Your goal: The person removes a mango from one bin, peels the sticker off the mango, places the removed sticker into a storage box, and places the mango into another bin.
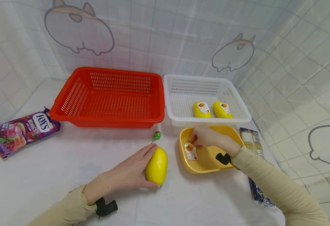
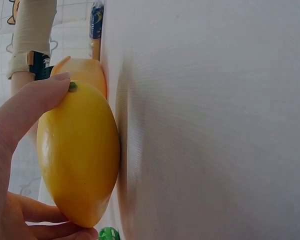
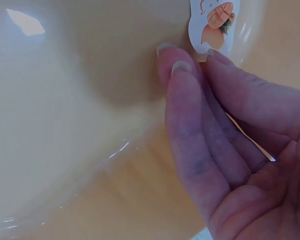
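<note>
A smooth yellow mango (image 1: 157, 166) lies on the white tabletop, gripped from its left side by my left hand (image 1: 129, 171). In the left wrist view my thumb (image 2: 45, 97) presses near its green stem end, and the other fingers curl round its opposite tip. My right hand (image 1: 210, 138) reaches into a yellow basin (image 1: 210, 171). Its thumb and fingertips pinch at the edge of a white mango sticker (image 1: 191, 152) by the basin's left wall. The right wrist view shows the thumb tip over the edge of the sticker (image 3: 217, 25).
Behind stand a red basket (image 1: 119, 121) and a white basket (image 1: 210, 120) holding two labelled mangoes (image 1: 202, 110). A purple Fox's packet (image 1: 26, 130) lies at left. Near the left fingertips is a green-wrapped lollipop (image 1: 157, 135). A blue packet (image 1: 256, 188) lies right of the basin.
</note>
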Available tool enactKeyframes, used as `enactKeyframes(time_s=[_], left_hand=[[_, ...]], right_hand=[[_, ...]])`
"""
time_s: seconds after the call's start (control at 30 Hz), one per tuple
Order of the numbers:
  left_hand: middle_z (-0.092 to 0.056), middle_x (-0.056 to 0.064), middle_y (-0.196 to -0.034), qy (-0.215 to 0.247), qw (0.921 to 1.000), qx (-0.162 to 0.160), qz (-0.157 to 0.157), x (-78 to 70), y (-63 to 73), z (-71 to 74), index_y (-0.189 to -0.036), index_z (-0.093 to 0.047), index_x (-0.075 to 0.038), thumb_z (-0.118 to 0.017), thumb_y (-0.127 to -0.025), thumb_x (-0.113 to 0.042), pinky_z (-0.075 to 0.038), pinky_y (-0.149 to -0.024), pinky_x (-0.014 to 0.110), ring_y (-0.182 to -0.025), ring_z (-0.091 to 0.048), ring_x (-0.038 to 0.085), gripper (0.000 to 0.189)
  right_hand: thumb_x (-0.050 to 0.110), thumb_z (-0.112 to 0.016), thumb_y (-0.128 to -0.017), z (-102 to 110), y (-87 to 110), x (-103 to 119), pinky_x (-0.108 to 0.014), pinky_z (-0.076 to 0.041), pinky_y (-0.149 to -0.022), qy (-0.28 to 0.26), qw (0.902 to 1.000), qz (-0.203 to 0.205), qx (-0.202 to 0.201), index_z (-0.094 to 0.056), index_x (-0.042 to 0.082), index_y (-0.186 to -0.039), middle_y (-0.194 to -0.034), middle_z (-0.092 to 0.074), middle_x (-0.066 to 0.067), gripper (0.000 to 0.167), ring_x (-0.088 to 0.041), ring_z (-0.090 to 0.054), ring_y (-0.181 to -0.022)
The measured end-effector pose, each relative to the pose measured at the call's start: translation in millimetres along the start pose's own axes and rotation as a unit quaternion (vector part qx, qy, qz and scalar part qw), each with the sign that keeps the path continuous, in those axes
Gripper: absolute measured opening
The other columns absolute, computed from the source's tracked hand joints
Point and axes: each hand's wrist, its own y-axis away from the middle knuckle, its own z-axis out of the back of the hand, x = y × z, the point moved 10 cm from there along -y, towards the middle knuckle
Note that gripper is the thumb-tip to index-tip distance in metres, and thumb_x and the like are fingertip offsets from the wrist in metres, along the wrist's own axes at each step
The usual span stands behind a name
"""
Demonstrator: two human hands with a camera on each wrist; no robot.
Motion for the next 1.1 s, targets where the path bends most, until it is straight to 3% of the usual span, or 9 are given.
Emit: enactKeyframes(time_s=[0.37, 0.63, 1.1], left_hand=[[-0.02, 0.011, -0.165, -0.004, 1.0, -0.008, 0.001, 1.6, 0.3, 0.1, -0.158, -0.022, -0.004, -0.081, -0.072, -0.063, -0.032, -0.119, 0.048, -0.15, -0.027, 0.028, 0.12], [-0.02, 0.011, -0.166, -0.005, 1.0, -0.005, 0.003, 2.7, -0.5, -0.5, -0.159, -0.022, -0.006, -0.081, -0.072, -0.064, -0.032, -0.119, 0.048, -0.15, -0.027, 0.027, 0.12], [-0.02, 0.01, -0.165, -0.003, 1.0, -0.008, -0.003, 1.5, -0.5, -0.6, -0.158, -0.022, -0.004, -0.08, -0.073, -0.063, -0.031, -0.119, 0.047, -0.151, -0.026, 0.027, 0.119]], right_hand=[[-0.001, -0.07, -0.088, 9, 12.4, -2, -0.023, -0.055, -0.059, -0.018, 0.9996, -0.018, -0.007, -0.073, -0.004, -0.09, -0.074, -0.07, -0.01, 0.005, -0.018, -0.065, -0.061], [-0.001, -0.072, -0.085, 21, 22.3, 10, -0.024, -0.052, -0.067, 0.017, 0.9981, 0.046, -0.038, -0.075, -0.001, -0.089, -0.074, -0.069, 0.0, 0.005, -0.01, -0.056, -0.068], [0.0, -0.073, -0.087, 23, 33.9, 19, -0.03, -0.058, -0.075, 0.01, 0.9976, 0.045, -0.053, -0.075, -0.002, -0.094, -0.082, -0.073, -0.002, 0.008, -0.012, -0.062, -0.073]])
